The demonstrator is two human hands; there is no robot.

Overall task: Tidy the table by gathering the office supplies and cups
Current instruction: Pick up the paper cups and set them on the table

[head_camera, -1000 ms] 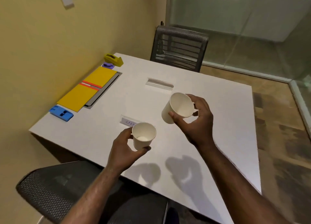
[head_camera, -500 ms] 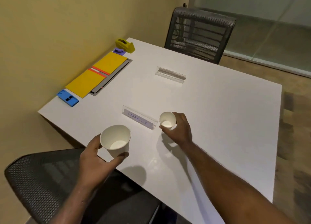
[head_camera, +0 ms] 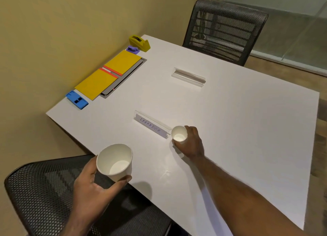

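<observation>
Two cups are apart now: right hand has set its cup down on the table w/ fingers wrapped round it, left hand grips the big cup up close, so stacking looks next.

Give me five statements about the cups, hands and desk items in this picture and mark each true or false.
1. The left hand holds a white paper cup. True.
2. The right hand is empty. False: its fingers curl round a second white paper cup.
3. The second cup sits beside the clear name holder reading LABRADOR. True.
4. The yellow tape dispenser lies at the near table edge. False: it sits at the far corner by the wall.
5. The blue plastic stapler rests on top of the yellow folders. False: it lies on the white table next to them.
</observation>
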